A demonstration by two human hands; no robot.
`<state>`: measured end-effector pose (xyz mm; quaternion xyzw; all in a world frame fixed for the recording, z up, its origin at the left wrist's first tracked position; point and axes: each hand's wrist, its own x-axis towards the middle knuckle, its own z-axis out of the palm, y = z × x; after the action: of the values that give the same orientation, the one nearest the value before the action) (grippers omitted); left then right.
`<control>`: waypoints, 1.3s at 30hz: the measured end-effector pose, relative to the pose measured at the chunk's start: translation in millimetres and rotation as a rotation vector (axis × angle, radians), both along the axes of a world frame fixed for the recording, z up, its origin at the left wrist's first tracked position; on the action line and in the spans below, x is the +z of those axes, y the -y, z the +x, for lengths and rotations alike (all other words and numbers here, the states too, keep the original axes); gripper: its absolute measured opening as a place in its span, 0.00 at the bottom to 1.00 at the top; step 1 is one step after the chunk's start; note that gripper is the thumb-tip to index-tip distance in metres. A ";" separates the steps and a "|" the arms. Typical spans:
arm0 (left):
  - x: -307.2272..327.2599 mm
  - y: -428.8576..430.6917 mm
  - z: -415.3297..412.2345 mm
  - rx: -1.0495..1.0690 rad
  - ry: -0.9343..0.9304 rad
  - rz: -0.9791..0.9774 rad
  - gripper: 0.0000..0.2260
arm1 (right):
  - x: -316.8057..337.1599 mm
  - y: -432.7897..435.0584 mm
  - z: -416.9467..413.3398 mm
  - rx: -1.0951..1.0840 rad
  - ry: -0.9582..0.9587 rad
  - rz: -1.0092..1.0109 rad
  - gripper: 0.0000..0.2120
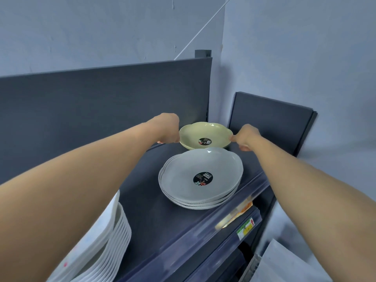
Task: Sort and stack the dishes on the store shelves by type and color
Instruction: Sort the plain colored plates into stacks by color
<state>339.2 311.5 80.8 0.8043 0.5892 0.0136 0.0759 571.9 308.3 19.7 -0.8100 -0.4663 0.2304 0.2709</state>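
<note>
A pale green flower-shaped plate (pixel 203 132) with a black round sticker sits at the back of the dark top shelf (pixel 142 200), seemingly on another green plate. My left hand (pixel 168 129) grips its left rim and my right hand (pixel 245 136) pinches its right rim. In front of it stands a stack of several grey flower-shaped plates (pixel 200 178), the top one bearing a black sticker.
A tall stack of white dishes (pixel 114 247) stands at the shelf's front left, partly behind my left forearm. A dark back panel (pixel 101 98) closes the shelf behind. The shelf's front rail carries price labels (pixel 245 227). A dark board (pixel 270 123) leans at the right.
</note>
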 end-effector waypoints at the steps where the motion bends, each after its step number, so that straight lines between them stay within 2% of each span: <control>1: -2.3 -4.3 2.1 0.005 -0.002 0.001 0.07 | -3.8 -6.4 1.2 0.000 -0.062 -0.007 0.11; 3: -5.8 -11.3 4.5 0.019 -0.005 -0.004 0.08 | -11.5 -19.4 1.8 -0.007 -0.174 -0.024 0.10; 6: -9.3 -17.5 4.3 0.041 -0.010 -0.021 0.09 | -21.4 -37.6 3.7 -0.017 -0.237 -0.075 0.09; 11: -10.6 -19.8 0.8 0.063 -0.040 -0.023 0.06 | -17.5 -46.2 8.0 -0.071 -0.242 -0.037 0.09; 17: -2.8 -11.7 1.9 0.075 0.000 -0.001 0.04 | 5.8 -37.0 8.4 -0.101 -0.248 0.105 0.12; 23: 21.6 13.2 -12.3 0.078 0.097 0.091 0.08 | 49.6 -10.3 -17.9 -0.054 -0.183 0.245 0.10; 26: 38.0 34.9 -36.4 0.101 0.151 0.154 0.09 | 72.7 9.8 -46.0 -0.009 -0.123 0.287 0.05; 29: 51.8 63.5 -70.9 0.143 0.167 0.232 0.10 | 93.7 27.1 -81.5 0.046 -0.079 0.328 0.09; 32: 64.9 97.8 -115.9 0.189 0.153 0.326 0.10 | 112.0 44.9 -129.5 0.122 -0.040 0.386 0.05; 34: 72.3 122.7 -150.7 0.232 0.143 0.379 0.11 | 121.2 57.3 -167.2 0.178 -0.026 0.431 0.09; 37: 80.5 163.7 -208.0 0.315 0.116 0.417 0.10 | 132.3 80.2 -231.6 0.274 -0.011 0.455 0.05; 39: 82.5 192.0 -245.9 0.373 0.096 0.425 0.10 | 137.3 94.4 -276.6 0.335 -0.009 0.472 0.07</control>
<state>93.2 119.5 163.3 0.6785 0.7065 0.1886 -0.0704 295.3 213.9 156.9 -0.6350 -0.6332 0.1607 0.4123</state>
